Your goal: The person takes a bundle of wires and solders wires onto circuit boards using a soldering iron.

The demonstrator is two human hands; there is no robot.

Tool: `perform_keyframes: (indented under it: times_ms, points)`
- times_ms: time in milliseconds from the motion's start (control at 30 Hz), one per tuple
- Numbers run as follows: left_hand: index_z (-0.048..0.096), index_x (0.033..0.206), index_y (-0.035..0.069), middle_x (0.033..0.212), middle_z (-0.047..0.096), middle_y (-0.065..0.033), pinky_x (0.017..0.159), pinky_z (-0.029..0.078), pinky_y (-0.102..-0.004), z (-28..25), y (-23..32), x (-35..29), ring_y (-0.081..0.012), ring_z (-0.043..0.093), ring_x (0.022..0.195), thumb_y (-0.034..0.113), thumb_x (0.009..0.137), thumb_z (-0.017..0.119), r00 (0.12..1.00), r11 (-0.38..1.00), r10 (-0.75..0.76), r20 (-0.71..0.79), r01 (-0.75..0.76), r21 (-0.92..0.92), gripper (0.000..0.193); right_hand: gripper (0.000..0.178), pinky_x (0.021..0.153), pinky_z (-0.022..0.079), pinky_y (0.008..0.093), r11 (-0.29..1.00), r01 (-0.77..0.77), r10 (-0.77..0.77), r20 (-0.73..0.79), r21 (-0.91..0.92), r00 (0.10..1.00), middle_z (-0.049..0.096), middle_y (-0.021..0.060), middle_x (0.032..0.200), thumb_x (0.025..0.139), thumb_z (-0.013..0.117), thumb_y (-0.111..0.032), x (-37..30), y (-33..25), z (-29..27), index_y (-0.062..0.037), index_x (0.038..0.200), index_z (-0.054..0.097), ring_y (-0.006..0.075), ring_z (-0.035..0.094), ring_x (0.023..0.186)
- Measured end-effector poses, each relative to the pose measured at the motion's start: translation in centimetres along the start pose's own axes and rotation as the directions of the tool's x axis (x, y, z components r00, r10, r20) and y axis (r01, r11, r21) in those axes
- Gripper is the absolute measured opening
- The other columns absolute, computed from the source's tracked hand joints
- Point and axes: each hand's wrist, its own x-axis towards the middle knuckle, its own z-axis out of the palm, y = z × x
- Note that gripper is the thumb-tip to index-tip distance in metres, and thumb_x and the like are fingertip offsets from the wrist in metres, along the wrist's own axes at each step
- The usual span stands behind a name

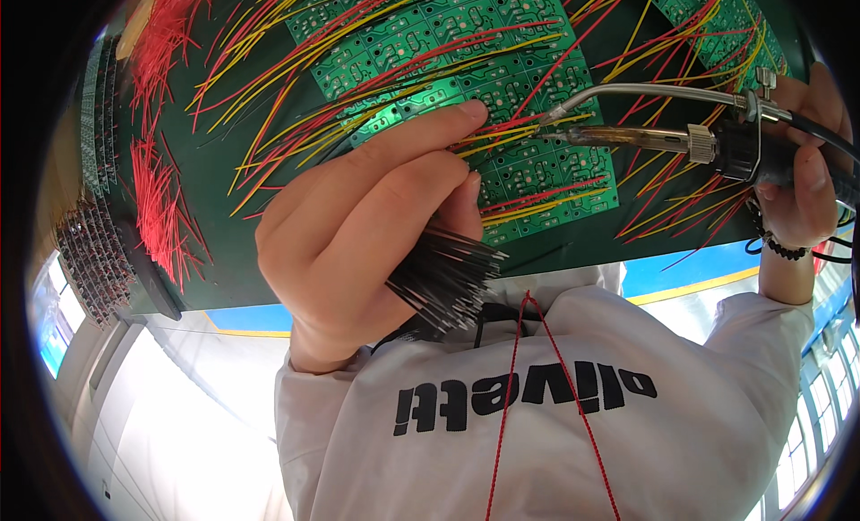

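Note:
My left hand (358,216) is closed around a bundle of black wires (448,279) with bare tips, fanned out below the fingers. Its index finger and thumb reach over the green circuit board panel (546,176); whether they pinch a single wire there is hidden. My right hand (811,185) grips a soldering iron (640,140) by its black handle. The iron's tip points left, just over the board, close to the left fingertips. A curved metal solder feed tube (645,89), clamped to the iron, ends near that tip. Rows of red, yellow and black wires (528,207) stand out from the board.
On the dark green work surface (224,261), a long heap of red wires (157,207) lies at the left. Stacked boards (94,261) sit beyond it at the far left edge. Another wired green board (743,37) lies at the upper right. Black cables (838,149) trail from the iron.

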Motion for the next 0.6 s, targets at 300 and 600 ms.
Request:
perform_keyframes:
  times_ms: [300, 600]
  points:
    - [0.059, 0.071, -0.005, 0.083, 0.066, -0.0185, 0.062, 0.050, -0.0232, 0.1, -0.1, 0.0, -0.0209, 0.065, 0.071, -0.007, 0.064, 0.066, 1.000, 1.000, 0.009, -0.005, -0.009, -0.006, 0.010, 0.025, 0.035, 0.028, 0.0146, 0.990, 0.136, -0.113, 0.373, -0.037, 0.921, 0.048, 0.0111, 0.076, 0.085, 0.053, -0.026, 2.0, 0.4, -0.3, -0.0064, 0.086, 0.037, 0.0055, 0.040, 0.049]
    - [0.059, 0.071, -0.004, 0.084, 0.066, -0.0179, 0.061, 0.050, -0.0225, 0.2, -0.1, -0.2, -0.0204, 0.065, 0.072, -0.006, 0.065, 0.066, 1.000, 1.000, -0.002, -0.005, 0.003, 0.007, 0.009, 0.032, 0.045, 0.037, 0.0176, 0.955, 0.095, -0.158, -0.209, -0.283, 0.965, 0.049, 0.0046, 0.069, 0.079, 0.062, -0.024, -1.2, -0.7, 6.1, -0.0076, 0.092, 0.038, 0.0098, 0.047, 0.055]
